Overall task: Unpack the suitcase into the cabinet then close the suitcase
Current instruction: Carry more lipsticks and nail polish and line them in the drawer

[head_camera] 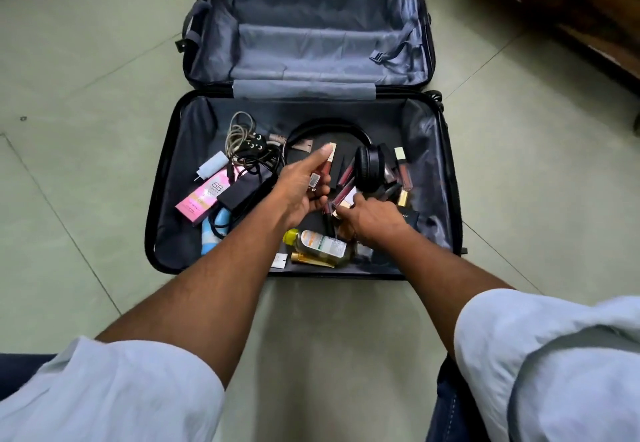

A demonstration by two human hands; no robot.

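Left hand (302,189) grip holds lipstick tubes (320,174); right hand (372,216) pinches another; suitcase (166,178) lies open.

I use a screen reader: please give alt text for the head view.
Both hands reach into an open suitcase on a tiled floor: the left hand holds small cosmetic tubes, the right hand picks among more. Headphones, cables, a pink box and a bottle lie around.

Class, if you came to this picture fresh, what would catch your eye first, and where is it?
The open black suitcase on the tiled floor: its far half is bare, its near half cluttered. There the left hand grips small lip-gloss tubes while the right hand picks among others beside black headphones. A pink BB cream box stands out at left.
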